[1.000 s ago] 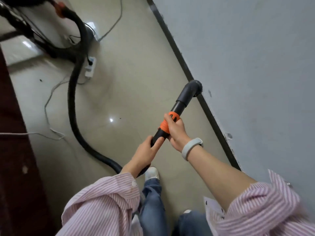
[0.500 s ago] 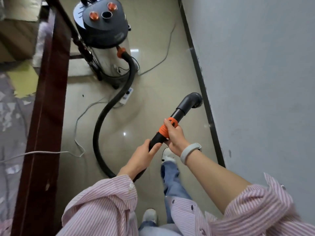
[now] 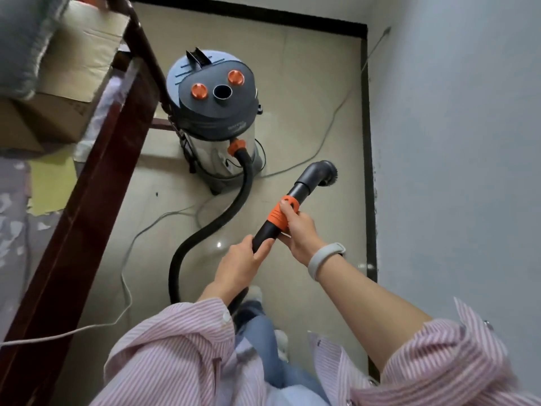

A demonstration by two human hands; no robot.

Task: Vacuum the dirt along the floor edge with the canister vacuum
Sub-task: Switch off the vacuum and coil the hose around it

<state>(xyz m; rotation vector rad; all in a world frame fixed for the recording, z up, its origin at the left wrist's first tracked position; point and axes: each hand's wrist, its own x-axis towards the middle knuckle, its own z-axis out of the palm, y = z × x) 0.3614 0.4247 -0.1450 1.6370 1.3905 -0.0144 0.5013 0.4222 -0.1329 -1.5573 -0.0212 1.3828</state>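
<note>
Canister vacuum [image 3: 215, 118] in use: you are mid-sweep along the floor edge, nozzle off the baseboard.

The canister vacuum stands ahead of you, near the far corner; its hose [image 3: 205, 230] loops from the canister back to your hands. Your left hand [image 3: 240, 263] is wrapped round the black hose end, and your right hand [image 3: 298, 232] grips the orange collar [image 3: 282, 212], farther from the canister's side and nearer the baseboard [image 3: 369, 171]. The brush nozzle [image 3: 323, 174] hangs between canister and baseboard, not touching the edge. I judge the next move is to swing it against the baseboard and lower it. Count: one canister, one hose, one nozzle, two orange knobs [image 3: 218, 83] on the lid, two hands.
</note>
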